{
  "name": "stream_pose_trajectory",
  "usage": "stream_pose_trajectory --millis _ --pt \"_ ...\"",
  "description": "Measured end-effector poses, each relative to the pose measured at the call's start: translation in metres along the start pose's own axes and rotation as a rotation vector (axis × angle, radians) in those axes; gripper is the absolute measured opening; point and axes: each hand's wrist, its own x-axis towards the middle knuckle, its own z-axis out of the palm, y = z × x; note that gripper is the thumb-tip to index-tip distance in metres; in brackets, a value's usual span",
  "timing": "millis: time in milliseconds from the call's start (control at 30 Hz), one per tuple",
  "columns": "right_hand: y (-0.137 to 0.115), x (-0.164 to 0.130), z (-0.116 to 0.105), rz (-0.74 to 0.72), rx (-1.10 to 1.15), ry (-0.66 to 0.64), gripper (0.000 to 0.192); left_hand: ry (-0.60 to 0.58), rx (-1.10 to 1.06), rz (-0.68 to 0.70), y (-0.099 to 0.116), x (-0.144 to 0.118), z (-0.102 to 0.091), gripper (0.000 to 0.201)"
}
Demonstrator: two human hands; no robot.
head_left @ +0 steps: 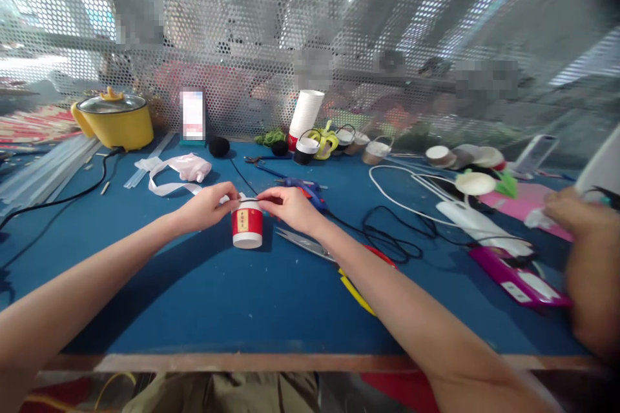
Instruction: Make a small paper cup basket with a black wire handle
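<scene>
Left hand: fingers pinched closed on the white ribbon at the top rim of the red-and-white paper cup. Cup: stood upside down on the blue tabletop, near the middle, directly between both hands, a yellow label on its red band. Right hand: fingers likewise pinched on the top edge of the cup, meeting the left fingertips above it. Items logged from the left: clear glue sticks lay in a bundle at the far left edge; yellow electric pot with a glass lid stood at the back by the perforated metal screen; black cord ran from the pot across the tabletop; phone leaned upright against the screen; ribbon trailed in loops from the left hand back toward a pale pink bundle. Behind the right hand lay a blue glue gun; scissors lay just beside the right wrist, partly under the forearm. Stack of white cups stood at the back centre, with small handled cup baskets grouped beside it. White cable and black cable looped to the right of centre. Pink case lay near the right edge. Another person's hand, blurred, held a small white piece at the far right; grip could not be made out further.
</scene>
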Motion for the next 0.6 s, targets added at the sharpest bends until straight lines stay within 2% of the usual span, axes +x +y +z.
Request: stream_pose_trajectory --millis 167,267,433,600 --pt "-0.011 0.010 0.013 -0.079 -0.130 0.038 0.012 0.097 -0.109 0.069 0.007 -0.005 0.002 0.011" --pt "-0.016 0.013 0.019 -0.090 -0.141 0.046 0.013 0.121 -0.174 0.023 0.007 -0.009 0.004 0.012" --pt "-0.021 0.006 0.019 -0.059 -0.087 0.070 0.012 0.096 -0.089 0.002 -0.002 -0.014 0.002 0.012" --pt "-0.027 -0.011 0.010 -0.047 -0.131 0.004 0.009 0.050 -0.097 -0.028 -0.011 -0.017 0.005 0.010"
